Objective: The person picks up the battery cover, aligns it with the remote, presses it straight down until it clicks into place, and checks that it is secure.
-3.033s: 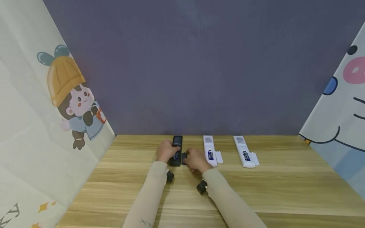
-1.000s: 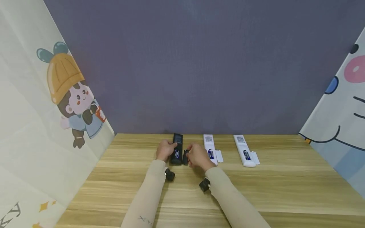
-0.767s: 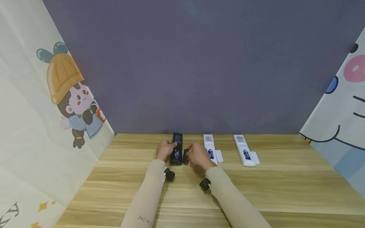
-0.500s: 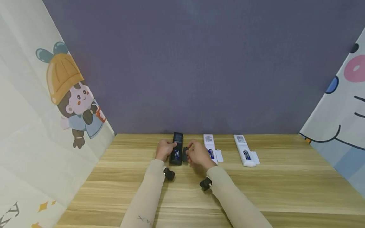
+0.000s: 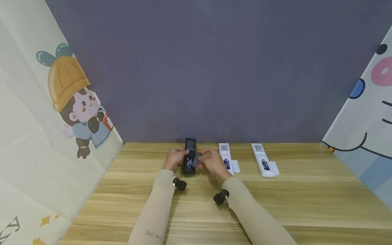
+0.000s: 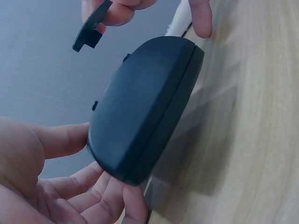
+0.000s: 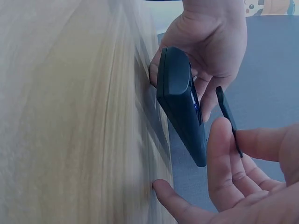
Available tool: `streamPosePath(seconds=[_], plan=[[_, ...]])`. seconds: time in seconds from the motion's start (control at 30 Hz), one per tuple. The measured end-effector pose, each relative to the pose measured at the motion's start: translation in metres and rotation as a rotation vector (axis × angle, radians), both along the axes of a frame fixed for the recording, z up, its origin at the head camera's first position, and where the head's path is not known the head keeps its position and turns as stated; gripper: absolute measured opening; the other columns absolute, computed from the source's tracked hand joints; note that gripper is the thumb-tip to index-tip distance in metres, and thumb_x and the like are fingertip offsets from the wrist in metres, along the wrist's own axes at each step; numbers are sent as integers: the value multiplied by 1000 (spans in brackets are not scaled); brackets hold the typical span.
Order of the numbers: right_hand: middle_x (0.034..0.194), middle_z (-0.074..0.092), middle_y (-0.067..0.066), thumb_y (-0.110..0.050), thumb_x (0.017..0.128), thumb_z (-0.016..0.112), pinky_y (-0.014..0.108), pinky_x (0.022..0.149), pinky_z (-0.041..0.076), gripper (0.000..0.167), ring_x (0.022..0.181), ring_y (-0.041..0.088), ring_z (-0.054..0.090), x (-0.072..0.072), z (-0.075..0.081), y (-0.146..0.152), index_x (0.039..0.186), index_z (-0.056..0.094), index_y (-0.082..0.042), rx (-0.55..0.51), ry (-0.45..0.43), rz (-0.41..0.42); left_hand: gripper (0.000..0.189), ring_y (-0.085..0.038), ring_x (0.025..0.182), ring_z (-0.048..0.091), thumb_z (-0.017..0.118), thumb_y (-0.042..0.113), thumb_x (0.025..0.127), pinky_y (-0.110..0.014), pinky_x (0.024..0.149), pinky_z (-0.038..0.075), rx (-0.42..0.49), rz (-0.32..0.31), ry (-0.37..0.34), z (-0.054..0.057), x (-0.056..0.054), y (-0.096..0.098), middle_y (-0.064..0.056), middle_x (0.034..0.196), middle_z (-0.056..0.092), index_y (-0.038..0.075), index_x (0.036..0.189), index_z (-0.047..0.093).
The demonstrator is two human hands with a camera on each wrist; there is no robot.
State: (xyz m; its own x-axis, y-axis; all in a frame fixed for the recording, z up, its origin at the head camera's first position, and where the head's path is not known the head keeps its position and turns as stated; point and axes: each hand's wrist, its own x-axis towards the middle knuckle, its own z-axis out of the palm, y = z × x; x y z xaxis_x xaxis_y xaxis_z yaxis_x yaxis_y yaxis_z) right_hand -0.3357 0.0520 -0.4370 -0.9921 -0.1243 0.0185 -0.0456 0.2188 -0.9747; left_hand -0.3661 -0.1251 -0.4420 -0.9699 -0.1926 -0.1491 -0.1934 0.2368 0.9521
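Note:
My left hand [image 5: 175, 158] grips a black remote control [image 5: 190, 145] by its side, thumb on the near edge. Its back faces up, and batteries [image 5: 189, 162] show in the uncovered compartment. In the left wrist view the remote's end [image 6: 135, 112] is raised off the table and tilted. Between thumb and fingers my right hand [image 5: 213, 164] pinches the black battery cover [image 5: 196, 160]. The right wrist view has this cover [image 7: 228, 114] close to the compartment but apart from it.
Two white remotes lie back up to the right, the nearer one [image 5: 224, 150] partly behind my right hand, the other [image 5: 267, 173] farther off. Both show batteries, with a white cover [image 5: 235, 166] and another white cover [image 5: 274, 167] beside them. A dark backdrop [image 5: 202, 85] borders the wooden table [image 5: 196, 211].
The right hand has lifted the black cover from beside the remote and brought it left over the remote's edge. The left hand now holds the remote slightly farther back and tilted up.

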Motion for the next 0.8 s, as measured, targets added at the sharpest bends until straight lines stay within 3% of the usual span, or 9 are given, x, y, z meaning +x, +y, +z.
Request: streamPosePath(seconds=[0.27, 0.8], plan=[[79, 74, 18, 1, 94, 64, 41, 75, 61, 23, 64, 22, 71, -4, 0, 4, 116, 60, 1, -93, -9, 18, 35, -9, 58, 59, 70, 20, 96, -26, 57, 48, 82, -39, -20, 7, 1, -2, 2, 69, 65, -5, 121, 66], [80, 73, 15, 1, 93, 68, 46, 79, 61, 24, 66, 23, 69, 0, 7, 0, 116, 62, -3, -118, 7, 21, 28, -7, 53, 59, 69, 14, 97, -25, 57, 50, 195, -80, -24, 10, 1, 0, 3, 66, 64, -5, 117, 68]])
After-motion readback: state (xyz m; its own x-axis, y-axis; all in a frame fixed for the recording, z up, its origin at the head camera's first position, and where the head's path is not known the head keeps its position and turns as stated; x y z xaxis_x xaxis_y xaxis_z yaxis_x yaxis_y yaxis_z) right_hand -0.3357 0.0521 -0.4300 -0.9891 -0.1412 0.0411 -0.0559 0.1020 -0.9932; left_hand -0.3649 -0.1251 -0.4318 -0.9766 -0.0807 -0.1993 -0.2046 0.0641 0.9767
